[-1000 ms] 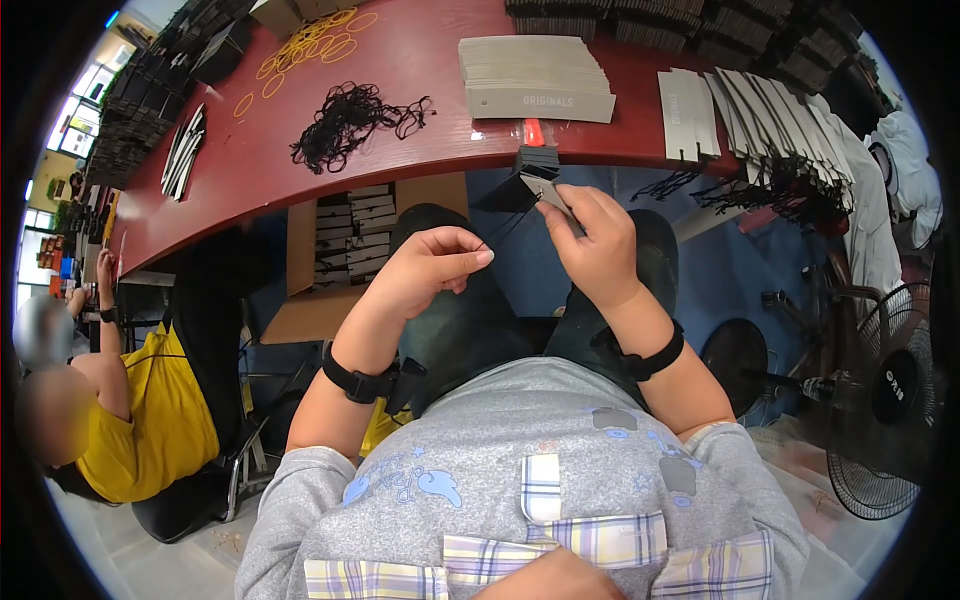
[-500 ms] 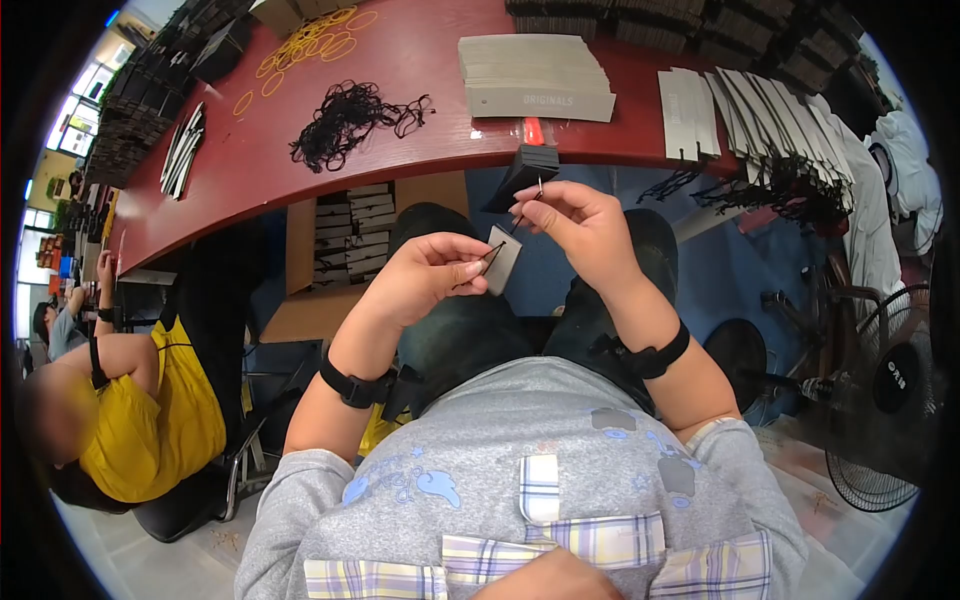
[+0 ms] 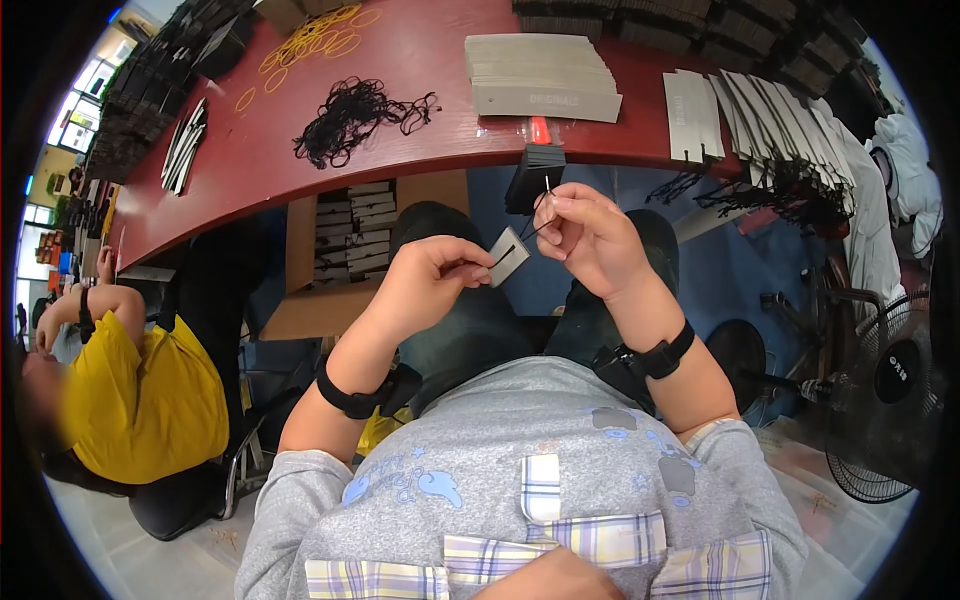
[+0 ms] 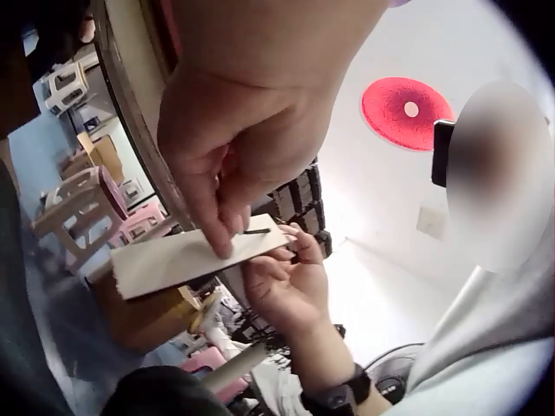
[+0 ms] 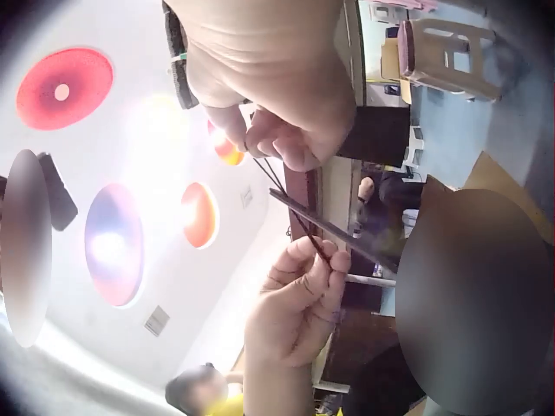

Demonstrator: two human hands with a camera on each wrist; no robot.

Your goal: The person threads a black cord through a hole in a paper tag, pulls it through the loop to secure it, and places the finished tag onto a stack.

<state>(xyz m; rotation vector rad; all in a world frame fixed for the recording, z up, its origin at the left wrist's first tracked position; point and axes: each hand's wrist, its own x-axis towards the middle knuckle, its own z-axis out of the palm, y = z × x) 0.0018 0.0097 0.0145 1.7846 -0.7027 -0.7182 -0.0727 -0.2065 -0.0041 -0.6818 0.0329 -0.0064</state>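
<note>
Over my lap, my left hand [image 3: 474,264] pinches a small grey paper tag [image 3: 508,255] by one end. A thin black string [image 3: 532,232] runs from the tag's hole up to my right hand [image 3: 553,206], which pinches it between thumb and fingertips just above and right of the tag. In the left wrist view the left hand [image 4: 227,232] presses the tag [image 4: 186,258] between thumb and fingers, with the right hand [image 4: 290,282] beyond it. In the right wrist view the right hand [image 5: 260,143] holds the string [image 5: 279,180] taut toward the edge-on tag [image 5: 342,234].
A red table [image 3: 400,150] lies ahead with a stack of grey tags [image 3: 540,85], a heap of black strings [image 3: 350,115], yellow rubber bands [image 3: 310,40] and a small black stack [image 3: 535,165] at its edge. A cardboard box [image 3: 300,250] sits below, a fan [image 3: 885,400] right, a seated person [image 3: 150,390] left.
The grey tag passed from my right hand to my left, which now holds it alone. My right hand moved up and drew the string out from the tag.
</note>
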